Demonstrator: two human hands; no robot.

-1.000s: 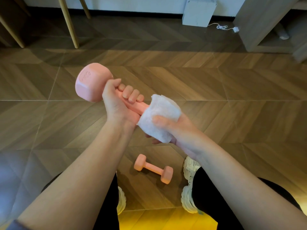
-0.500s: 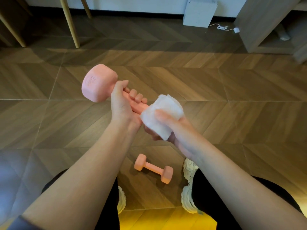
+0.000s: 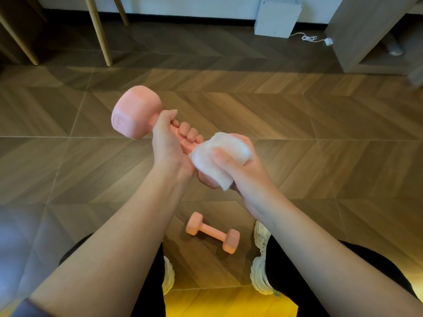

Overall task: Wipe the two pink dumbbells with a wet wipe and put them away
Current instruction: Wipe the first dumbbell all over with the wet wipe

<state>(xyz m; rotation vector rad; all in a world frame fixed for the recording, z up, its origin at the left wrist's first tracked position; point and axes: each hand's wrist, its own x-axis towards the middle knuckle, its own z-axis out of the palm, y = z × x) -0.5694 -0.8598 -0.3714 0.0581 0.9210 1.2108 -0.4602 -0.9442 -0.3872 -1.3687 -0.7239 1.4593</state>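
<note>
Head view, centre: left hand (image 3: 168, 145) curls round the handle of the raised pink dumbbell (image 3: 135, 115); right hand (image 3: 242, 172) clamps the wet wipe (image 3: 219, 154) over its near head. The second dumbbell (image 3: 212, 233) lies on the floor (image 3: 297, 124), lower centre. We judge both rigid, dense, slick when damp: hold by the handle.

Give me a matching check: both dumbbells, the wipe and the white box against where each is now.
1 raised dumbbell
2 other dumbbell
3 wipe
4 box

A by the wall
B on the floor between the shoes
C in the left hand
D in the right hand

Pairs: 1-C, 2-B, 3-D, 4-A
</note>
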